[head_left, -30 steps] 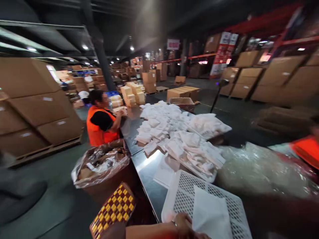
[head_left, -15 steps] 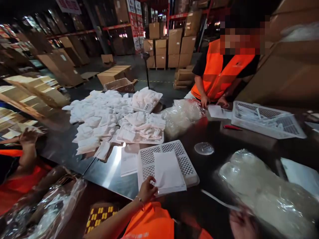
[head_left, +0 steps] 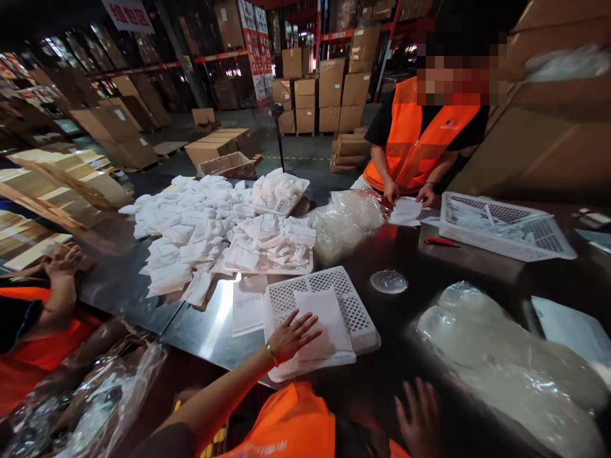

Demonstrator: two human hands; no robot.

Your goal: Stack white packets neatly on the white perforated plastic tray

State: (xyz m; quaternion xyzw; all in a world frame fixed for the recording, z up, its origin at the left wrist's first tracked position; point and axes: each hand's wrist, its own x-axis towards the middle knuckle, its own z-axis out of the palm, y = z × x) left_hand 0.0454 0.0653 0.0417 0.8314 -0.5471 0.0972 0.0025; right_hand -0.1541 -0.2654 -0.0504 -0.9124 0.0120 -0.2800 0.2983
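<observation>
1. left hand (head_left: 292,336) lies flat, fingers spread, on a white packet (head_left: 322,321) in the white perforated tray (head_left: 353,305).
2. right hand (head_left: 419,416) hovers open, empty, over the dark table (head_left: 429,267).

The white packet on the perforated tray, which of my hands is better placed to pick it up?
Probably the left. Your left hand already rests flat on the white packet in the perforated tray, while your right hand hovers open over the dark table, off to the side.
</observation>
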